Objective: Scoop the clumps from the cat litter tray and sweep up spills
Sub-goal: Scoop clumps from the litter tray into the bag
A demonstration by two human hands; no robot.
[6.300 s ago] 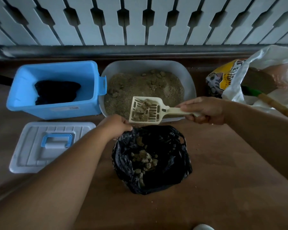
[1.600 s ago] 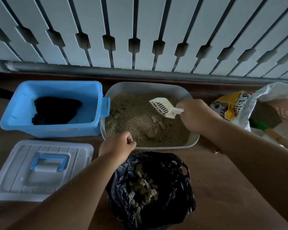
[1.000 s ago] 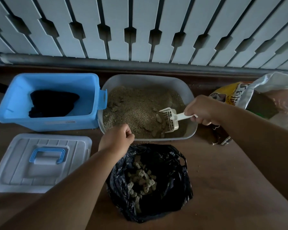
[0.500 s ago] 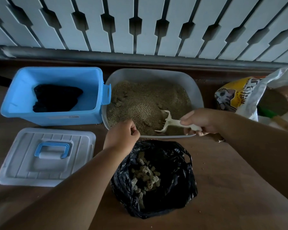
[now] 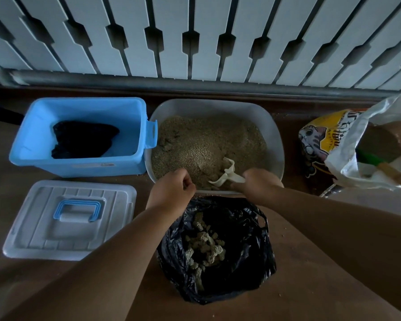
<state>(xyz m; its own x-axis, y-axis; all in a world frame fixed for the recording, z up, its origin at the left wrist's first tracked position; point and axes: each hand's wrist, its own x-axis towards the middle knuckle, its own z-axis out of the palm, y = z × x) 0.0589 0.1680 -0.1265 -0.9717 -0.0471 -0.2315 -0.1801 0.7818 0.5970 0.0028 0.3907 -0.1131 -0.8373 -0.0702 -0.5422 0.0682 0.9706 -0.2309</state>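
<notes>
A grey litter tray [image 5: 277, 144] full of tan litter [image 5: 204, 144] stands against the back wall. My right hand [image 5: 259, 181] grips the handle of a cream slotted scoop [image 5: 226, 173], whose head is dug into the litter at the tray's near edge. In front of the tray lies an open black plastic bag [image 5: 245, 258] with several clumps [image 5: 206, 246] inside. My left hand [image 5: 171, 191] pinches the bag's rim at its far left corner, just below the tray.
An open blue bin [image 5: 79, 163] holding a dark cloth stands left of the tray, its white lid [image 5: 67, 221] with a blue handle on the floor in front. A yellow cat-litter bag [image 5: 320, 140] and a white sack [image 5: 380, 126] with a green-handled tool [image 5: 375, 161] sit right.
The scoop, emptied since it hovered loaded over the bag, has been dragged through the litter from the tray's far side to its near edge. My left hand stays on the bag rim.
</notes>
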